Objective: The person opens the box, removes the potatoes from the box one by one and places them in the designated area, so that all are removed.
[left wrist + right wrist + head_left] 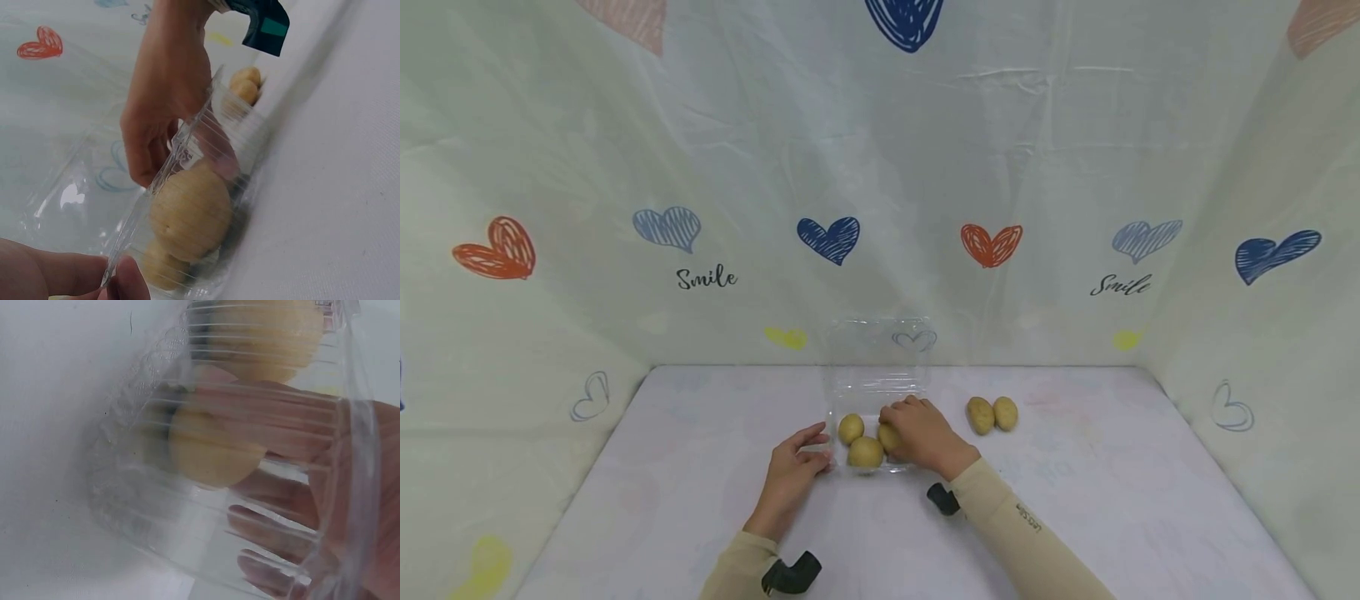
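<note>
A clear plastic clamshell box stands on the table, its lid raised at the back. My left hand is at the box's left side, pinching the rim between thumb and fingers in the left wrist view. Inside the box are a small potato and a larger potato on the left. On the right, my right hand reaches in over the side wall and grips another potato. Thumb and fingers lie around it, seen through the ribbed wall in the right wrist view.
Two potatoes lie side by side on the white table, right of the box. Behind the table hangs a pale curtain printed with hearts. Dark wrist cameras sit on both sleeves.
</note>
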{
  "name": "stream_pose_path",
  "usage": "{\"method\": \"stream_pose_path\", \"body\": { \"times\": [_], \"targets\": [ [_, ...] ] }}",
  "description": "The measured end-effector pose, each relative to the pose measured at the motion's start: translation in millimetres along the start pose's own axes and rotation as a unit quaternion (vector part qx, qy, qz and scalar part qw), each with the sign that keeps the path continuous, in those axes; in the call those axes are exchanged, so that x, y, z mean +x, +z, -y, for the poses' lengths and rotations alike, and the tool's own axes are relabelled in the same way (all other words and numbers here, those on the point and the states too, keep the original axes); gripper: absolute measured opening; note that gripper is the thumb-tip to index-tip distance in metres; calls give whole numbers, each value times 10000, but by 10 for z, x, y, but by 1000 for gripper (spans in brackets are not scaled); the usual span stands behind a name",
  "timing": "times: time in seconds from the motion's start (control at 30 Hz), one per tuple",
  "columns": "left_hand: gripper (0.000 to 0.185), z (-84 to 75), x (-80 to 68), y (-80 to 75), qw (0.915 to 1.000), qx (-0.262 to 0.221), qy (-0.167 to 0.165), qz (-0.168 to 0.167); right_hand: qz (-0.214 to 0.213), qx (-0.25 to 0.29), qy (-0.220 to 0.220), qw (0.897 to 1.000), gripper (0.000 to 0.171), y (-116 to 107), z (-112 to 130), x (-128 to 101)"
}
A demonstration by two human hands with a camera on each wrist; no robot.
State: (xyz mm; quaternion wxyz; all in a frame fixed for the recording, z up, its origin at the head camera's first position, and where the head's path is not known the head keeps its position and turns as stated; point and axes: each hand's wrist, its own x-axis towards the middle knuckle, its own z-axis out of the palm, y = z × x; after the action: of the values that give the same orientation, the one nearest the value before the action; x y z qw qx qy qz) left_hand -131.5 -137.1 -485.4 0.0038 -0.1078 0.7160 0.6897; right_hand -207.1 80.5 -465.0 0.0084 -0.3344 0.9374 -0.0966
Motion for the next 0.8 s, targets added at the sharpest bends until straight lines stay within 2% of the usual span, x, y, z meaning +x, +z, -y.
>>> {"method": "stream_pose_path", "body": {
  "times": [0.33, 0.53, 0.8],
  "targets": [
    [52, -2, -4, -7, 9999, -64, 119, 78, -116, 296, -139, 9994, 48, 26, -42, -10],
    [52, 7, -9, -10, 9999, -40, 100, 89, -334, 177, -145, 9992, 49, 21, -79, -53],
    [51, 15, -1, -7, 9999, -49, 88, 59, -741, 160, -180, 9970, 47, -101, -118, -156]
  ]
}}
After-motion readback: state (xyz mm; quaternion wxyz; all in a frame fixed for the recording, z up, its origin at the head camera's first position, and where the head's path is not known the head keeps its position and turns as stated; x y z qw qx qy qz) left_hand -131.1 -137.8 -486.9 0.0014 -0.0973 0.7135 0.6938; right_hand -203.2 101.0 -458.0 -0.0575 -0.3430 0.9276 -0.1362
